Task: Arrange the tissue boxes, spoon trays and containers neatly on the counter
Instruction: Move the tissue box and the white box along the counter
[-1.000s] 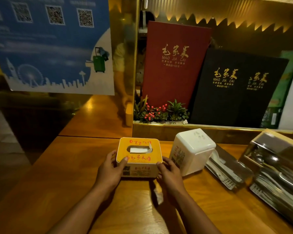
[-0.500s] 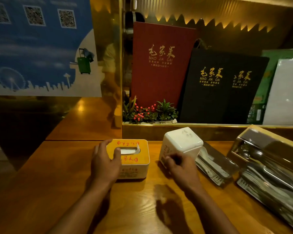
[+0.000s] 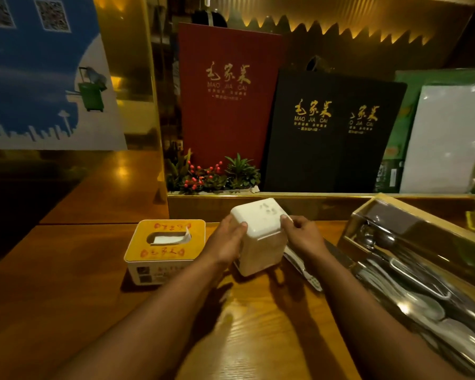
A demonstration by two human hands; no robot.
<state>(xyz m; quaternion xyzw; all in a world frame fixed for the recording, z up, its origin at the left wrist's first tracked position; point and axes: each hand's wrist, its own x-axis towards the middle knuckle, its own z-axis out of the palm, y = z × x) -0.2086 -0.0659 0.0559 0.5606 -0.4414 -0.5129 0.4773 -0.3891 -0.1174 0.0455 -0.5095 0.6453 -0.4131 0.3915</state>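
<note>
Left hand [image 3: 226, 242] left tissue box [image 3: 165, 249]; both hands' fingers clasp white container [image 3: 259, 237] (spoon tray [image 3: 420, 259] beside).

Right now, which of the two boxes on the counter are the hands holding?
The plain white cube box, gripped by the left hand and right hand. The yellow-topped tissue box sits untouched to its left.

Red menu [image 3: 228, 89] stands behind the planter of red berries [image 3: 213, 176], black menus [image 3: 332, 130] right of it, blue QR poster [image 3: 39, 72] far left.
</note>
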